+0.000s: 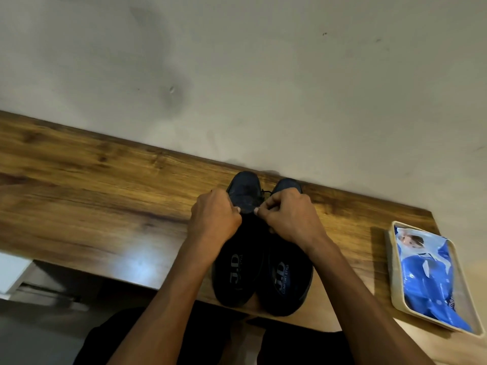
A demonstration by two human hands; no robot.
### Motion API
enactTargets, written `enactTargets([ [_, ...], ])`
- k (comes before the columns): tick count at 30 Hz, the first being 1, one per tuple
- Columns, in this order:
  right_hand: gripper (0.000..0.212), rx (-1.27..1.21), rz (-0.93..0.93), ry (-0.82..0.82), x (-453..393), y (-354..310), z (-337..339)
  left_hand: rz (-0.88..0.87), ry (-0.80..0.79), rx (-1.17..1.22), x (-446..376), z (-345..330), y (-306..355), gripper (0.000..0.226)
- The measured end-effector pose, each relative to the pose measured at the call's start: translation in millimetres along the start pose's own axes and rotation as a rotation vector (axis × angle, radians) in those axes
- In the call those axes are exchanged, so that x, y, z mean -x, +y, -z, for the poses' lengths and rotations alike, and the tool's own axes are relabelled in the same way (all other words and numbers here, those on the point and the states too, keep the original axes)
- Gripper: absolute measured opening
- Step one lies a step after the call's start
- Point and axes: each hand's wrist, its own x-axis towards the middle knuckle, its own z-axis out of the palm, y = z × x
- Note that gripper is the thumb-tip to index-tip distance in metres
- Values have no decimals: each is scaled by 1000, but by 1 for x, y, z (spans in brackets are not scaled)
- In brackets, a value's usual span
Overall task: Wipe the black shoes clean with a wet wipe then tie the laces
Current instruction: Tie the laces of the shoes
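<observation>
Grained wooden table [105, 185], matte black shoes [243, 196]

The room is dim and warm-toned. A pale patch of glare lies on the wooden surface [79, 185] below and to the left of the left hand [214, 216]. The shoes [261, 272] under both hands are so dark that little detail shows. The whole picture is soft with slight blur. Wide-angle distortion bends the surface's far edge, and the wall [263, 75] shows mottled shading.
</observation>
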Motion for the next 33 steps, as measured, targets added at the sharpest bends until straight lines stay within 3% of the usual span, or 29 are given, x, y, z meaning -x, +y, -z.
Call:
enactTargets([
  [8, 16, -156, 126, 79, 4, -2, 2, -144, 87, 301, 2, 13, 8, 8],
  [17, 8, -520, 84, -121, 5, -7, -3, -285, 129, 475, 0, 19, 8, 5],
  [22, 9, -628, 103, -220, 8, -12, -1, -318, 88, 511, -1, 19, 8, 3],
  [29, 24, -668, 41, -206, 9, -15, -3, -347, -83, 470, 0, 26, -4, 12],
  [33, 18, -716, -16, -179, 8, -15, -3, -317, -164, 374, 1, 31, -17, 13],
])
